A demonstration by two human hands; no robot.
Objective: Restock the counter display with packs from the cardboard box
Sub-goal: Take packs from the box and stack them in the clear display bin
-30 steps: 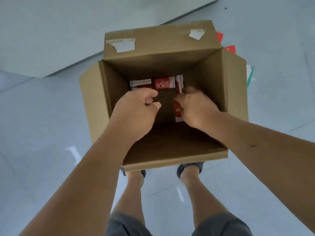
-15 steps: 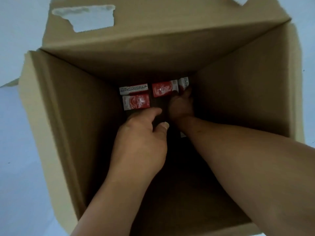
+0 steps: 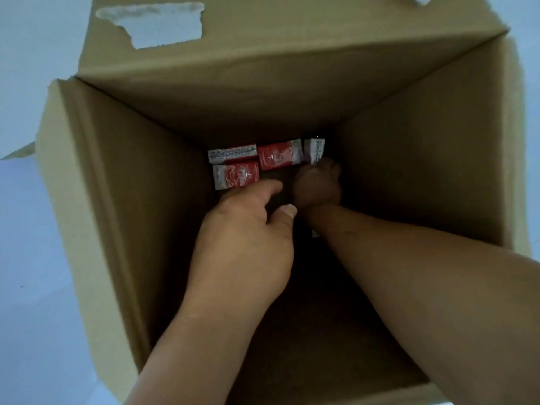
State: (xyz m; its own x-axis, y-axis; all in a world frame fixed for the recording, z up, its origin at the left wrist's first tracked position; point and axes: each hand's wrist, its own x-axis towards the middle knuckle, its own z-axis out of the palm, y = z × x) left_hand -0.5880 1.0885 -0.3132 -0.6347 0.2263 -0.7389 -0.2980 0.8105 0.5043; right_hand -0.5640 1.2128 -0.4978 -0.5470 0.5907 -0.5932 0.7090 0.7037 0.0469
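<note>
The open cardboard box (image 3: 122,200) fills the view, and both my arms reach down into it. At its far bottom lie red and white packs: one flat (image 3: 236,177), one on its side behind it (image 3: 232,153), a red one (image 3: 277,157), and a white-faced one (image 3: 315,149) at the right. My left hand (image 3: 245,238) hovers just short of the flat pack, fingers stretched out and thumb apart, holding nothing. My right hand (image 3: 318,185) is deeper, in shadow, its fingers bent against the white-faced pack; a grip is not visible. A white pack edge (image 3: 315,233) shows under my right forearm.
The box flaps stand up all round, the far flap (image 3: 263,39) with torn tape patches. Pale floor (image 3: 26,258) shows to the left of the box. The near part of the box bottom is dark brown cardboard.
My head and both hands have gone down into the box since a second ago. Over the last half second the hands have barely moved.
</note>
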